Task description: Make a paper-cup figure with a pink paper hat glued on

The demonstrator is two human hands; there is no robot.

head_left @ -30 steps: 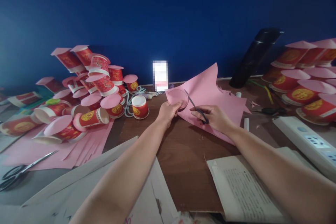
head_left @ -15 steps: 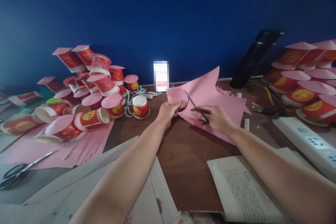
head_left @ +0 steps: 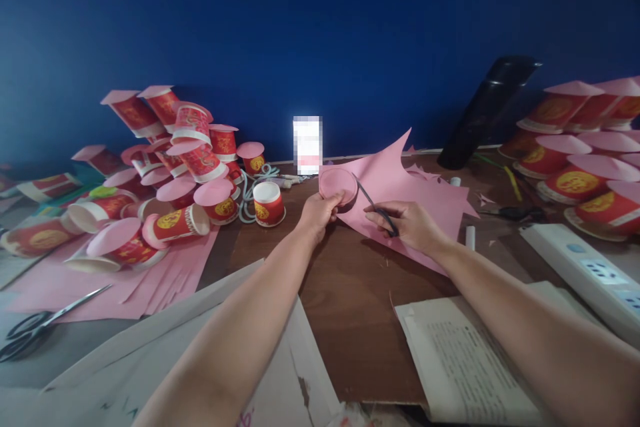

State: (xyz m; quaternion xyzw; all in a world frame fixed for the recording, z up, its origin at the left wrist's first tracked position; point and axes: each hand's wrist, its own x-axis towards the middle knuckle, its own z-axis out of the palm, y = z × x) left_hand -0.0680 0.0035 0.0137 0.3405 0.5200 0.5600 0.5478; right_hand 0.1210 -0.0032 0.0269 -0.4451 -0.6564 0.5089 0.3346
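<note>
Between the thumb and fingers of my left hand (head_left: pixel 320 215) is the edge of a pink paper sheet (head_left: pixel 383 170), pinched beside a circle outlined on it. My right hand (head_left: pixel 403 221) is closed round the dark handles of a pair of scissors (head_left: pixel 373 203). Their blades point up and left, up against the right side of the circle. Past my right hand, the sheet spreads to the right with a jagged, cut edge and a raised pointed corner. A red paper cup (head_left: pixel 269 203) with a white end stands to the left of my left hand.
Many red cups with pink paper discs (head_left: pixel 197 160) are piled at left, more at right (head_left: pixel 580 180). A black bottle (head_left: pixel 483 117) leans on the blue wall. Other scissors (head_left: pixel 47 323), a power strip (head_left: pixel 583 273), a printed booklet (head_left: pixel 460 353) and cardboard (head_left: pixel 200 347) lie around.
The raised corner of the pink sheet has dipped slightly and swung left, baring more of the jagged edge behind it. Both hands have stayed nearly in place.
</note>
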